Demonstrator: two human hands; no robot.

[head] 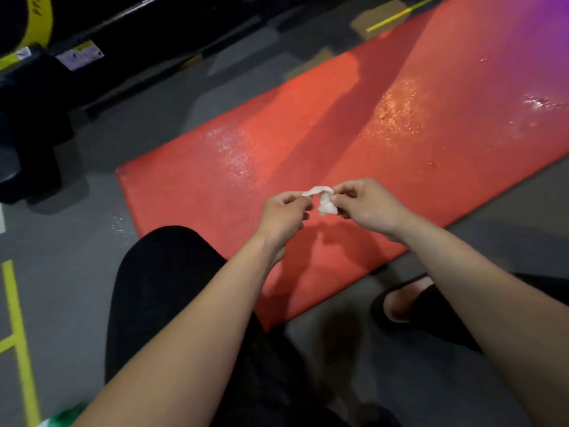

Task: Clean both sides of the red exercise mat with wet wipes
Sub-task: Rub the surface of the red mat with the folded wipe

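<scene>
Both hands pinch the wet wipe (323, 200), left hand (284, 215) and right hand (366, 206) level; red mat (385, 134) lies directly below, long axis running away up-right.

I am crouching over a grey floor (77, 272) marked with yellow tape lines (18, 334) at the left edge. The red exercise mat (338, 118) is lying flat on it, running from lower centre toward the upper right, glistening in patches. Black gym equipment (30, 134) is standing at the upper left.
</scene>
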